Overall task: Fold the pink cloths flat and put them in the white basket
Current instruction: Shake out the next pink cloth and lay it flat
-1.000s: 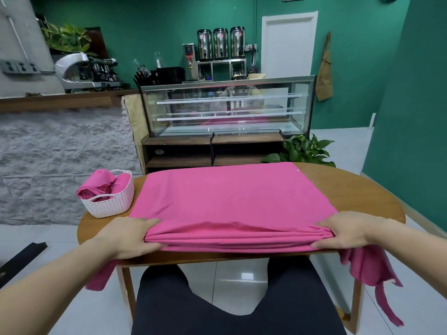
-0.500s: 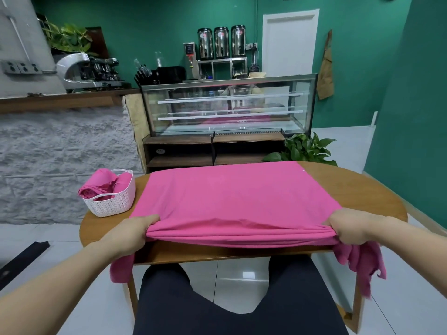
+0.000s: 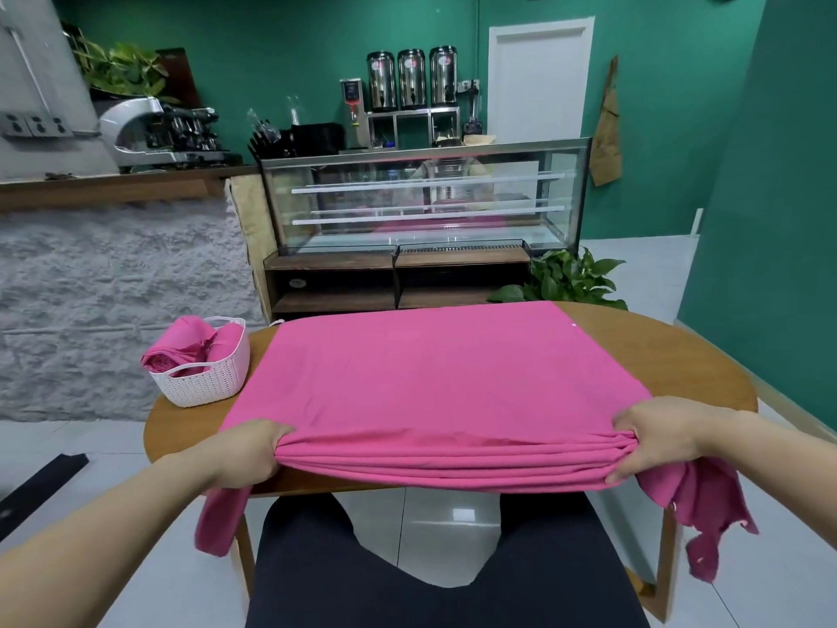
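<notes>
A large pink cloth lies spread over the wooden table. Its near edge is bunched into folds and raised off the table front. My left hand grips the bunched edge at its left end, and my right hand grips it at the right end. Loose cloth ends hang down below both hands. The white basket stands at the table's far left corner with another pink cloth rolled up inside it.
Bare wood shows on the table's right side and along the left between basket and cloth. A potted plant stands behind the table. Beyond it is a glass display case. My dark-clad legs are under the table front.
Both hands have gathered the near edge and lifted it off the table front. The hanging ends at left and right have been drawn up shorter.
</notes>
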Tool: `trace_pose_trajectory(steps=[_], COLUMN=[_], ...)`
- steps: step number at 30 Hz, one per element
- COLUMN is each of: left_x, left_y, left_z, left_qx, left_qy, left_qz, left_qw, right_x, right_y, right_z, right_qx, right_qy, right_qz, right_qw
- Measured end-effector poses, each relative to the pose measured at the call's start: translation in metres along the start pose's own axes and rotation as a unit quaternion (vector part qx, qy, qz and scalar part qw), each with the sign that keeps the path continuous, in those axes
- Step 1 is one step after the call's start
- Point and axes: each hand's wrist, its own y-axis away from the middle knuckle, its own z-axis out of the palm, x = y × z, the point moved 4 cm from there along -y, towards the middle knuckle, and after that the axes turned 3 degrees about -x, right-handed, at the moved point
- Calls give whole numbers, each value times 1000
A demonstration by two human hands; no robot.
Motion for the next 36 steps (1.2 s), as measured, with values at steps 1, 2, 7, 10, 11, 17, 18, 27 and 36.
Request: trace_pose_trajectory(steps=[1,2,7,10,11,17,18,27,36], left_x=[0,-1,-6,0,2,-8,-10,-8,3], left_y=[1,3,-1,-2,-1,3,2,7,7], left_z=[1,1,-2,-3,-4,4,5,6,13], left_qx=[-5,-1,39,53,55,60,68,49,-30], left_qy=[12,24,-49,-98,-109,-122,-92,34,102], left_qz=[6,17,20,14,17,21,31,34,-20], left_qw=[1000,1000,998,994,992,990,993,998,994], right_x=[-1,-2,-6,-2,0,-6,-8,-12,-6], right_y=[0,-1,2,2,1,0,-1,-5,4], right_z=[0,-1,3,4,4,4,4,1,0], right_qx=[-1,-5,-45,-22,-23,-35,-32,-20,-61], right_qy=[-4,-6,53,94,91,36,31,74,7], right_qz=[-4,-12,-32,-17,-6,-1,-8,-5,17], right_qw=[1000,1000,997,995,996,999,999,997,998])
